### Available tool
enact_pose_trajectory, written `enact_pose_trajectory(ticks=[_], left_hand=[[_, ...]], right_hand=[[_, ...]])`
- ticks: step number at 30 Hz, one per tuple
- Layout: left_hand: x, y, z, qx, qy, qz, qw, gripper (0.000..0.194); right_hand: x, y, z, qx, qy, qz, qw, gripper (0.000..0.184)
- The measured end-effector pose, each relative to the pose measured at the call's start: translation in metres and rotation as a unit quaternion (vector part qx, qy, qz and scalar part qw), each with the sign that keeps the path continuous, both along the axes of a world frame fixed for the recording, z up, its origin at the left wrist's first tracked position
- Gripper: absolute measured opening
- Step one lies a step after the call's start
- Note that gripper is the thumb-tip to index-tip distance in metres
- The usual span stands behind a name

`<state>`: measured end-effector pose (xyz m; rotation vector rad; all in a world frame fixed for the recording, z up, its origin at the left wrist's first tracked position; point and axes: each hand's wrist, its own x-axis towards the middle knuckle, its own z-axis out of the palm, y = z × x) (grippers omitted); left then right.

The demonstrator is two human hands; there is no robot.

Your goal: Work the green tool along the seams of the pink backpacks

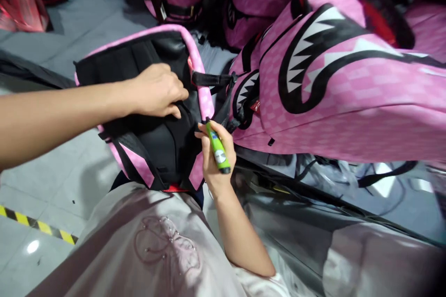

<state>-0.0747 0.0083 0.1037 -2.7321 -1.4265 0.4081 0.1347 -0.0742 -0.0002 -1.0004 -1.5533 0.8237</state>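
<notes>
A pink backpack (200,69) with a black padded back panel and black straps rests on my lap, back side up. My left hand (158,90) lies on the black panel, its fingers curled and pressing on the padding near the pink edge. My right hand (214,158) is closed round a green marker-like tool (216,146), held upright with its tip touching the pink edge of the backpack beside a black strap (211,79).
A heap of pink backpacks with shark-mouth prints (334,69) fills the right and top. Clear plastic bags (348,241) lie at lower right. Grey floor with yellow-black tape (38,226) is at left. Red items (24,0) lie at top left.
</notes>
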Motion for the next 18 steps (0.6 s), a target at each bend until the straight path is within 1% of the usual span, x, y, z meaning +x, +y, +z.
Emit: enact_pose_trajectory(ticks=[2, 5, 6, 7, 8, 9, 11, 13, 15, 16, 17, 18], left_hand=[[0.005, -0.02, 0.021, -0.005, -0.027, 0.01, 1.0, 0.034], [0.022, -0.055, 0.055, 0.003, -0.075, 0.006, 0.997, 0.04], [0.027, -0.064, 0.064, 0.007, -0.094, 0.005, 0.995, 0.041], [0.033, -0.07, 0.069, 0.009, -0.114, 0.003, 0.993, 0.041], [0.038, -0.074, 0.07, 0.007, -0.131, -0.002, 0.991, 0.041], [0.041, -0.076, 0.067, 0.004, -0.143, -0.007, 0.99, 0.039], [0.046, -0.071, 0.05, -0.001, -0.155, -0.014, 0.988, 0.034], [0.047, -0.06, 0.028, -0.014, -0.161, -0.005, 0.987, 0.027], [0.046, -0.045, 0.013, -0.044, -0.176, 0.0, 0.983, 0.021], [0.043, -0.037, 0.01, -0.047, -0.187, -0.003, 0.981, 0.02], [0.04, -0.03, 0.011, -0.028, -0.2, -0.008, 0.979, 0.02], [0.036, -0.023, 0.013, 0.014, -0.21, -0.013, 0.978, 0.022]], right_hand=[[0.003, -0.008, 0.01, 0.097, -0.038, 0.004, 0.995, 0.032], [0.015, -0.017, 0.034, 0.225, -0.076, -0.017, 0.971, 0.039], [0.02, -0.019, 0.043, 0.251, -0.087, -0.02, 0.964, 0.041], [0.025, -0.02, 0.05, 0.271, -0.099, -0.022, 0.957, 0.044], [0.029, -0.02, 0.055, 0.284, -0.113, -0.024, 0.952, 0.045], [0.032, -0.02, 0.057, 0.291, -0.128, -0.024, 0.948, 0.046], [0.034, -0.015, 0.052, 0.287, -0.159, -0.009, 0.945, 0.043], [0.034, -0.006, 0.037, 0.264, -0.181, 0.005, 0.947, 0.035], [0.032, 0.005, 0.02, 0.238, -0.192, -0.006, 0.952, 0.028], [0.031, 0.01, 0.013, 0.229, -0.195, -0.02, 0.953, 0.025], [0.03, 0.015, 0.008, 0.225, -0.197, -0.033, 0.954, 0.023], [0.029, 0.019, 0.004, 0.225, -0.2, -0.042, 0.953, 0.022]])
